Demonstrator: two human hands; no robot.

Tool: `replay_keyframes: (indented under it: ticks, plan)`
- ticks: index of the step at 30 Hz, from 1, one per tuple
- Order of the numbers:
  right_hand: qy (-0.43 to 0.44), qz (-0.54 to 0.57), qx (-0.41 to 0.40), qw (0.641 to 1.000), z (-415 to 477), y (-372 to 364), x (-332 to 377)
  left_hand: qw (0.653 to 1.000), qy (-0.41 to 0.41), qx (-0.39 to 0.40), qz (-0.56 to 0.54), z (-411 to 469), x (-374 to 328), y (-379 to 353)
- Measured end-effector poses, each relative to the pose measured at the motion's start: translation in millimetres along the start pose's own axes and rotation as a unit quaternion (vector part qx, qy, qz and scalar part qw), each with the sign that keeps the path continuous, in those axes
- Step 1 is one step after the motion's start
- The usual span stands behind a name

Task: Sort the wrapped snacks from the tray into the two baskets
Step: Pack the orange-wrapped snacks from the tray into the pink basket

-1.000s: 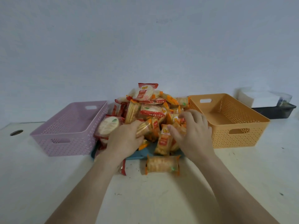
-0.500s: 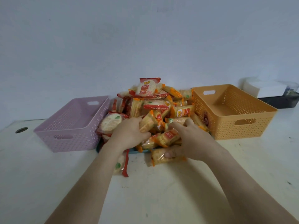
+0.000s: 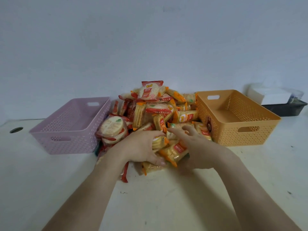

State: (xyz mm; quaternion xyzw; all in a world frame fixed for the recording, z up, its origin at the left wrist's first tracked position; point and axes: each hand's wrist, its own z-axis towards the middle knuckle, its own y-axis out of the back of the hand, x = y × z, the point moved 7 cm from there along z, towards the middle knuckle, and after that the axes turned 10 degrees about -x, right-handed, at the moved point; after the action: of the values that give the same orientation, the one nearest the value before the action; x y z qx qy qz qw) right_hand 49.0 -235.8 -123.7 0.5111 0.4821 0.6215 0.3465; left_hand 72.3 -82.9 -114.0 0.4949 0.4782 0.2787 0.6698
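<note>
Dead centre of the frame, the pile of wrapped snacks [image 3: 156,112] is heaped high, red and orange wrappers every which way, burying the tray [image 3: 96,150] so only a dark sliver peeks out at the pile's lower left. A red-topped packet [image 3: 150,90] crowns the heap and a round cracker pack [image 3: 113,126] leans on its left slope.

Both hands are in at the near edge. The left hand [image 3: 140,147] has its fingers curled over an orange-ended packet [image 3: 160,142], thumb tucked beneath, a firm grasp. The right hand [image 3: 198,147] arches over the snacks just beside it, fingers bent and spread; a labelled packet [image 3: 176,150] lies between the two hands, and I cannot tell whether the right one actually grips anything. Another packet [image 3: 150,168] sits on the table below the hands, with a red wrapper strip [image 3: 125,175] to its left.

At left of the pile, touching it, the purple basket [image 3: 70,144]. At right, the orange basket [image 3: 241,139], a bear sticker [image 3: 208,124] on its side wall.

All of it rests on a pale table [image 3: 158,205] against a plain wall [image 3: 150,39]. A round hole [image 3: 16,130] shows at the far left edge, and a dark bin [image 3: 285,109] holding a white box [image 3: 273,97] sits at the right edge.
</note>
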Motion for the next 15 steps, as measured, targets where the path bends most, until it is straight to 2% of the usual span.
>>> replay_keyframes:
  ticks: [3,5,7,9,11,12,13,15]
  plan:
    - [0.009,0.079,-0.102,0.992,5.3,12.6,0.3,1.000,0.011,-0.015,-0.016,-1.1,4.1,10.3]
    - [0.017,0.170,-0.115,0.979,4.7,20.3,-4.3,0.989,0.039,-0.052,-0.136,-1.3,9.8,21.3]
    - [-0.003,0.286,-0.086,0.954,2.9,18.6,-8.1,0.955,0.067,-0.106,-0.268,-0.9,16.9,29.9]
    - [-0.080,0.405,-0.013,0.911,-0.4,3.6,-9.0,0.931,0.094,-0.134,-0.325,-1.0,22.4,33.1]
    - [-0.139,0.479,0.057,0.865,-4.4,-11.0,-5.8,0.934,0.121,-0.072,-0.327,-4.3,22.6,25.8]
    - [-0.143,0.484,0.074,0.860,-6.4,-12.5,-4.4,0.945,0.122,-0.023,-0.302,-6.5,20.0,21.5]
    - [-0.138,0.469,0.082,0.868,-7.9,-10.6,-4.5,0.960,0.113,0.012,-0.257,-8.3,16.7,21.5]
    - [-0.115,0.376,0.086,0.915,-12.3,-3.3,1.9,0.983,0.097,0.032,-0.150,-16.9,15.8,29.7]
